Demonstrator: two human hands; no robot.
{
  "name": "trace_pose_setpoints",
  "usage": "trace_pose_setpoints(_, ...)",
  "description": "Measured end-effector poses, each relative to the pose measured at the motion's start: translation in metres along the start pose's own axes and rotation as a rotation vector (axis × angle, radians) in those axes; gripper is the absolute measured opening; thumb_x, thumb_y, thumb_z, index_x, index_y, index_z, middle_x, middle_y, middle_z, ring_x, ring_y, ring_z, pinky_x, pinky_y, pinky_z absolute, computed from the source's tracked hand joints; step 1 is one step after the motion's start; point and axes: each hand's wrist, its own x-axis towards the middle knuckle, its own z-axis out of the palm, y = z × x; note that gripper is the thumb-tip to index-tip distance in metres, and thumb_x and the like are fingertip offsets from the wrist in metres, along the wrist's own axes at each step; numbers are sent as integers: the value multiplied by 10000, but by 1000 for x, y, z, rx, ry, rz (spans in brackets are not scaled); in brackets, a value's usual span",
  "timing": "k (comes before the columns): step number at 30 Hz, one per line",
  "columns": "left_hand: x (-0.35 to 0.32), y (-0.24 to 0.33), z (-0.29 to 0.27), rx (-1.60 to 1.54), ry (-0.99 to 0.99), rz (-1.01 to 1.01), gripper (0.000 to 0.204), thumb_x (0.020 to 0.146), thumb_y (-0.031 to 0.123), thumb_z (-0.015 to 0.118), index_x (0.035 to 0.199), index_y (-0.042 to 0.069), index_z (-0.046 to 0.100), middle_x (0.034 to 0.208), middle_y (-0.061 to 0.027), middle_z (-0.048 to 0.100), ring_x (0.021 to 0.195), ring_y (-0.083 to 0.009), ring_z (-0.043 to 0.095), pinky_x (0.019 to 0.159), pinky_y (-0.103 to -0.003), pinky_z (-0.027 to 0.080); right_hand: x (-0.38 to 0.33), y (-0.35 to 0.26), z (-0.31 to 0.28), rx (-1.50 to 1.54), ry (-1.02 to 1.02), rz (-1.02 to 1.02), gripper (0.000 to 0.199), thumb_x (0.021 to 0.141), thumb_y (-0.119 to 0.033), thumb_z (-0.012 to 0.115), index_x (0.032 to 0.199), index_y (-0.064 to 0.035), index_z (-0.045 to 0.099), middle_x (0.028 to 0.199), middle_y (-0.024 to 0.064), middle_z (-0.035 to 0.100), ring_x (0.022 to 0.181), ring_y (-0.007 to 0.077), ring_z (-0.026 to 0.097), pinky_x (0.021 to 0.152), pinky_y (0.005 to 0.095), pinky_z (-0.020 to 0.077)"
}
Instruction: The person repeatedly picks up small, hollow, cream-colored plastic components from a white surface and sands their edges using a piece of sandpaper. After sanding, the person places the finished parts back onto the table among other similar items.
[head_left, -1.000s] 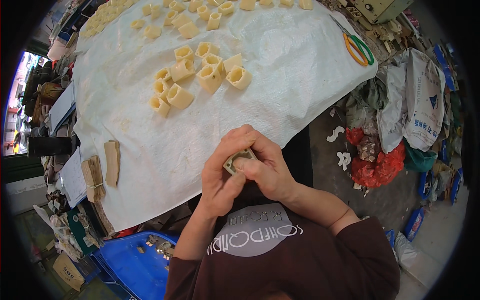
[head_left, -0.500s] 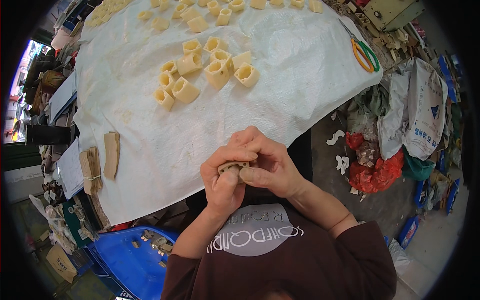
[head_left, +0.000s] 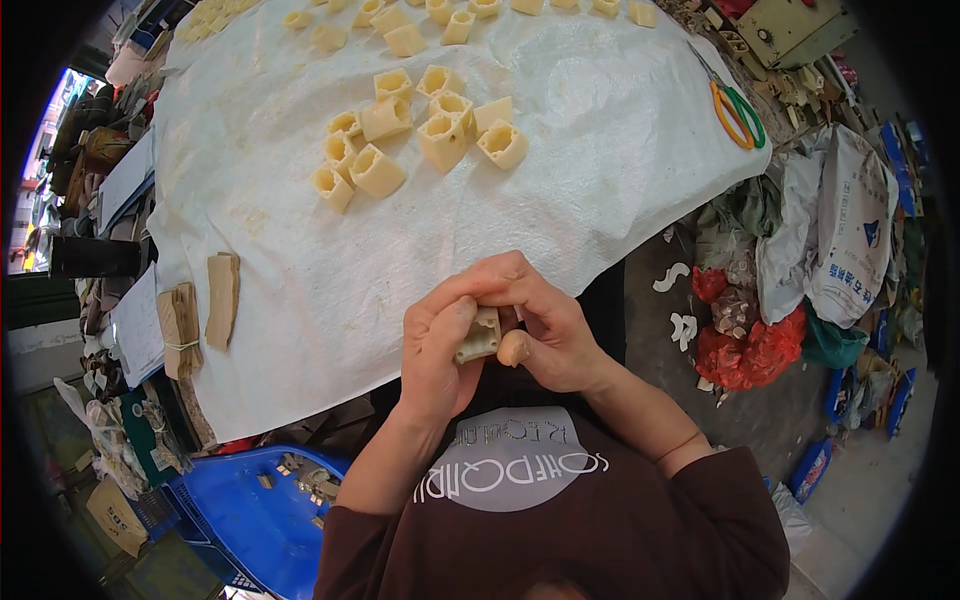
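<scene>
Both hands meet at the table's near edge around a small cream hollow block (head_left: 481, 336). My left hand (head_left: 437, 352) cups it from the left with the fingers curled over it. My right hand (head_left: 543, 325) pinches it from the right, the thumb pressed beside the block. Farther out on the white sheet (head_left: 600, 150) lies a cluster of several similar cream hollow blocks (head_left: 415, 135), and more of them sit along the far edge (head_left: 440, 15).
Flat tan strips (head_left: 222, 298) and a banded bundle (head_left: 180, 330) lie at the sheet's left edge. Scissors (head_left: 738, 105) rest at the far right. A blue crate (head_left: 250, 505) sits below left. Sacks and red bags (head_left: 760, 340) crowd the floor on the right.
Both hands have shifted slightly on the block and turned it; its side now shows between the left fingers and the right thumb. The hands stay near the table's edge.
</scene>
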Motion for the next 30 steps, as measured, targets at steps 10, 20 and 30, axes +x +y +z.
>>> trace_pose_setpoints(10,0,5,-7,-143,-166,-126,667,775,354,566,1298,43,295,1045,-135,497,940,-201,531,790,-326,471,3,-1,-1,-135,8,-159,389,878,-330,532,1175,-79,508,1070,94,515,1007,221,481,814,335,374)
trace_pose_setpoints(20,-8,2,15,92,81,24,397,787,177,470,1136,-9,437,1009,-117,520,916,-159,542,792,-274,464,6,-2,8,-455,77,-407,462,714,-42,612,1161,-104,516,988,96,527,867,255,494,806,395,323)
trace_pose_setpoints(30,0,2,5,-123,-100,-33,619,868,495,393,1295,76,235,948,-122,532,798,-148,536,596,-255,443,4,2,8,-60,82,-205,419,715,47,578,1107,-93,532,1011,93,498,856,245,465,848,363,334)
